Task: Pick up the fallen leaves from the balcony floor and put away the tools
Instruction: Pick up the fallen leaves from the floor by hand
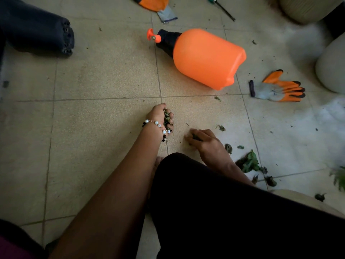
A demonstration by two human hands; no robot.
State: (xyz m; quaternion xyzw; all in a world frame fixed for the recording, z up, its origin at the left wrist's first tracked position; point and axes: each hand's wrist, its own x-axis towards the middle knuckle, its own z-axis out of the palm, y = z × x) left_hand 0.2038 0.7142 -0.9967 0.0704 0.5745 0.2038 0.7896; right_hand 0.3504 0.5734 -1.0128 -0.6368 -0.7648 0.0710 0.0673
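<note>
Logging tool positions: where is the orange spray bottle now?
Head view: the orange spray bottle lies on its side, upper centre, between two gloves.

Bare tiles (pixel 104 128) left; sprayer (pixel 207 57) ahead

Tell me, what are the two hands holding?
The left hand grips a bunch of leaves in its curled fingers. The right hand pinches a leaf at the floor.

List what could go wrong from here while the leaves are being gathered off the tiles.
1. The left hand is packed with leaves; adding more may spill some.
2. The right hand works beside the larger leaf pile; sweeping could scatter crumbs.
3. The sprayer bottle lies on its side and might roll or leak.
</note>
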